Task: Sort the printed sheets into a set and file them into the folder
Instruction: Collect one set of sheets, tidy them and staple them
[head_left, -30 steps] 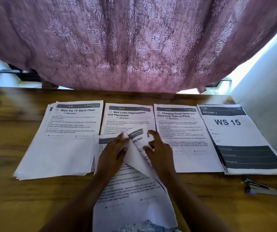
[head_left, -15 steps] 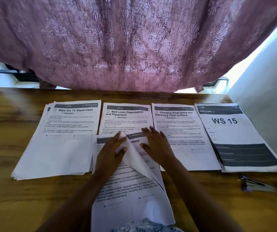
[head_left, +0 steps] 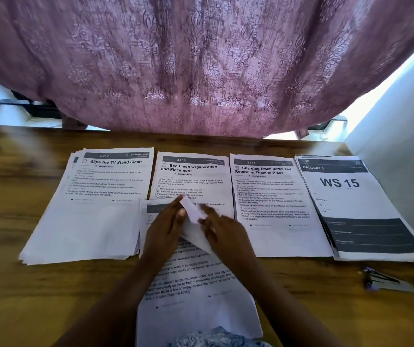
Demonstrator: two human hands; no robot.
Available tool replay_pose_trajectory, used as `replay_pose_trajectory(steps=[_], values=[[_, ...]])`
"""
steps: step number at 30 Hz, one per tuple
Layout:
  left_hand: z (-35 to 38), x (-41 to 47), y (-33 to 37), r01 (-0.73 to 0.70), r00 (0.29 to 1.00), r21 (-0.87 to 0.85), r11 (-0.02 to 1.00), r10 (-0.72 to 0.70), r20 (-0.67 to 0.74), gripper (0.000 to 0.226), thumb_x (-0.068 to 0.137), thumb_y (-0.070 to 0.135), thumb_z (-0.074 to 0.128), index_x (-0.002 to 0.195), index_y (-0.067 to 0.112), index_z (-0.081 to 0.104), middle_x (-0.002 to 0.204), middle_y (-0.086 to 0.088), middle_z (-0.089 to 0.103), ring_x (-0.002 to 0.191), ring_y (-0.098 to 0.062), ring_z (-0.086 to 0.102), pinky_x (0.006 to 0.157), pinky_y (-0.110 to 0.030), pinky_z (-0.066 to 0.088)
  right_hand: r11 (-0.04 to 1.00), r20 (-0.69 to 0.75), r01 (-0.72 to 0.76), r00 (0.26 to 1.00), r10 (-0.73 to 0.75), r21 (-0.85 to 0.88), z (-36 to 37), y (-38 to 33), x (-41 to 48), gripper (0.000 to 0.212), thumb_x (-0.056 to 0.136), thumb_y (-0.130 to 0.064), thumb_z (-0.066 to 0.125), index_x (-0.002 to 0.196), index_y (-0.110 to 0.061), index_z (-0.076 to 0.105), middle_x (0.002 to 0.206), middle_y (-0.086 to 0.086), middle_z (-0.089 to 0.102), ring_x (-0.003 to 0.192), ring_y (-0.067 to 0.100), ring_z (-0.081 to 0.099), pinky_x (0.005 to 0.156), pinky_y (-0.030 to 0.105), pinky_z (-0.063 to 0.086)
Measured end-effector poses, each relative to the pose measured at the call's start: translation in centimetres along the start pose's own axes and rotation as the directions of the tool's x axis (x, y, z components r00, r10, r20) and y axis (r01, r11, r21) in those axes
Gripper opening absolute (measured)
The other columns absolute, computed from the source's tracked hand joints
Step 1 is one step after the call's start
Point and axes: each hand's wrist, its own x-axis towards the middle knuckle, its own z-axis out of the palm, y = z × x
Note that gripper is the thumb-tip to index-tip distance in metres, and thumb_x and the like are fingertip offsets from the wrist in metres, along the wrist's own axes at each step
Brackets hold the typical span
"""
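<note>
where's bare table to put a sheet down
Bare wood left of the TV stand stack and in front of it. More between the near stack, where the left hand pinches a sheet, and the blurred item by the WS 15 stack. The back row is packed tight.

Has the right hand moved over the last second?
Yes. The right hand has slid left, away from the Charging Small Items sheet, toward the left hand pinching the top sheet.

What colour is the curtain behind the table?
The curtain is mauve pink with a floral pattern; the head view shows it.
</note>
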Motion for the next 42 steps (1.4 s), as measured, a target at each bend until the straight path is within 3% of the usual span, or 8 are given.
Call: replay_pose_trajectory(steps=[6, 10, 16, 22, 24, 33, 38, 42], values=[[-1.0, -0.7, 1.2, 0.028, 0.999, -0.316, 0.948, -0.040, -0.032, 0.079, 0.083, 0.081, 0.020, 0.148, 0.036, 0.028, 0.152, 0.017, 0.033, 0.134, -0.001, 0.040, 0.101, -0.013, 0.039, 0.972, 0.185, -0.187, 0.970, 0.159, 0.142, -0.8, -1.4, -1.1, 0.067, 0.083, -0.042, 0.067, 0.139, -0.021, 0.036, 0.132, -0.002, 0.054, 0.114, 0.019, 0.056, 0.093, 0.033, 0.048], [-1.6, -0.2, 1.8, 0.090, 0.996, -0.239, 0.967, -0.090, 0.011, 0.072, 0.084, 0.072, 0.035, 0.147, 0.040, 0.028, 0.151, 0.023, 0.030, 0.127, 0.012, 0.037, 0.095, -0.012, 0.040, 0.861, 0.237, -0.439, 0.892, 0.384, 0.258, -1.4, 0.4, -0.3, 0.022, 0.091, -0.021, 0.057, 0.112, -0.018, 0.054, 0.109, 0.005, 0.067, 0.086, 0.017, 0.063, 0.073, 0.030, 0.054], [-5.1, 4.3, 3.9, -0.072, 0.983, 0.071, 0.995, 0.059, 0.176, 0.076, 0.080, 0.053, 0.068, 0.144, 0.037, 0.032, 0.155, 0.013, 0.023, 0.142, -0.004, 0.021, 0.115, -0.020, 0.008, 0.814, 0.265, -0.431, 0.899, 0.349, 0.390, -3.3, 0.7, 0.5, 0.022, 0.088, -0.015, 0.059, 0.109, -0.018, 0.062, 0.104, 0.003, 0.069, 0.089, 0.018, 0.065, 0.081, 0.037, 0.054], [-11.3, 9.6, 10.8, 0.068, 0.659, 0.333, 0.941, -0.293, 0.693, 0.040, 0.078, 0.022, 0.078, 0.113, 0.028, 0.058, 0.102, 0.011, 0.067, 0.078, 0.005, 0.067, 0.063, -0.009, 0.050, 0.839, 0.347, -0.291, 0.928, 0.132, 0.459, -7.5, -0.5, 2.8, 0.022, 0.090, -0.020, 0.062, 0.112, -0.023, 0.063, 0.107, -0.004, 0.068, 0.090, 0.012, 0.066, 0.077, 0.028, 0.054], [-11.7, 9.6, 10.5, 0.144, 0.682, 0.288, 0.947, -0.306, 0.665, 0.030, 0.080, 0.021, 0.076, 0.102, 0.030, 0.057, 0.089, 0.010, 0.071, 0.071, 0.005, 0.068, 0.059, -0.010, 0.051, 0.799, 0.449, -0.312, 0.892, 0.060, 0.513, -9.5, 0.1, 3.7, 0.020, 0.089, -0.021, 0.063, 0.109, -0.024, 0.063, 0.104, -0.005, 0.071, 0.090, 0.014, 0.070, 0.078, 0.029, 0.056], [-13.5, 7.5, 3.9, 0.483, 0.842, -0.316, 0.817, -0.335, 0.423, 0.076, 0.047, 0.028, 0.095, 0.113, 0.004, 0.066, 0.108, -0.020, 0.070, 0.096, -0.038, 0.068, 0.083, -0.049, 0.056, -0.056, 0.494, -0.491, 0.869, 0.039, 0.869, -8.7, 7.2, -0.8, 0.068, 0.065, -0.049, 0.082, 0.122, -0.017, 0.063, 0.120, 0.014, 0.065, 0.104, 0.029, 0.065, 0.081, 0.044, 0.056], [-11.5, 6.7, 5.4, 0.362, 0.932, -0.402, 0.841, -0.314, 0.181, 0.031, 0.073, 0.006, 0.075, 0.104, 0.011, 0.069, 0.101, -0.011, 0.074, 0.083, -0.025, 0.073, 0.070, -0.036, 0.059, 0.295, 0.201, -0.367, 0.860, 0.469, 0.882, -8.4, 2.7, 1.2, 0.021, 0.088, -0.006, 0.060, 0.109, -0.011, 0.064, 0.105, 0.013, 0.070, 0.098, 0.033, 0.066, 0.089, 0.052, 0.051], [-11.2, 5.0, 10.3, -0.038, 0.976, -0.345, 0.938, -0.039, -0.215, 0.013, 0.083, 0.018, 0.072, 0.095, 0.021, 0.068, 0.085, 0.011, 0.075, 0.075, -0.011, 0.073, 0.063, -0.026, 0.056, 0.641, -0.295, -0.034, 0.869, 0.398, 0.767, -12.3, -0.8, 2.7, 0.006, 0.082, -0.026, 0.066, 0.087, -0.029, 0.065, 0.086, -0.012, 0.070, 0.080, 0.008, 0.069, 0.067, 0.026, 0.055]])
